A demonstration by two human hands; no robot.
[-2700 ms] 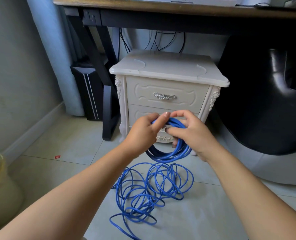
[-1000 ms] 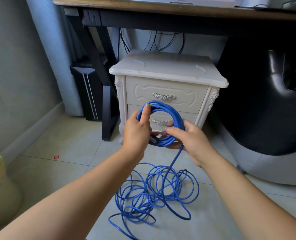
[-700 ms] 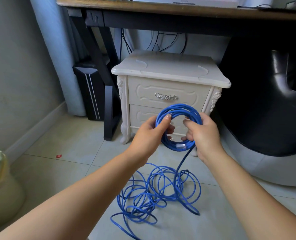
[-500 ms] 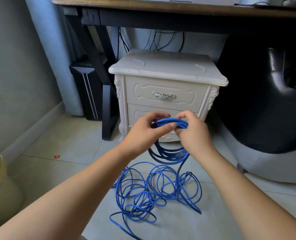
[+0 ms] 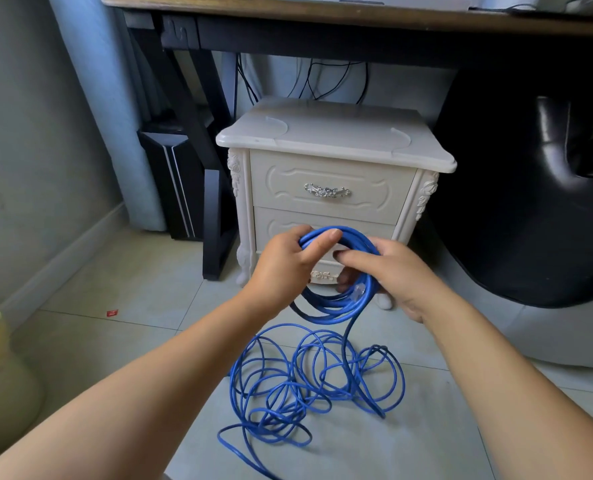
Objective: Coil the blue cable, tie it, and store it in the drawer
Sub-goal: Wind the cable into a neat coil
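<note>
Snags are looming in the head view: the left hand (image 5: pixel 283 263) is gripping the top of the coiled blue cable (image 5: pixel 336 306), the right hand (image 5: pixel 397 271) is curling its fingers (image 5: pixel 354 258) round its right side, before the closed drawers (image 5: pixel 288 188). Loose loops (image 5: pixel 305 382) are lying crossed on the floor (image 5: pixel 115 341); hauling them up is probably risking knots.
</note>
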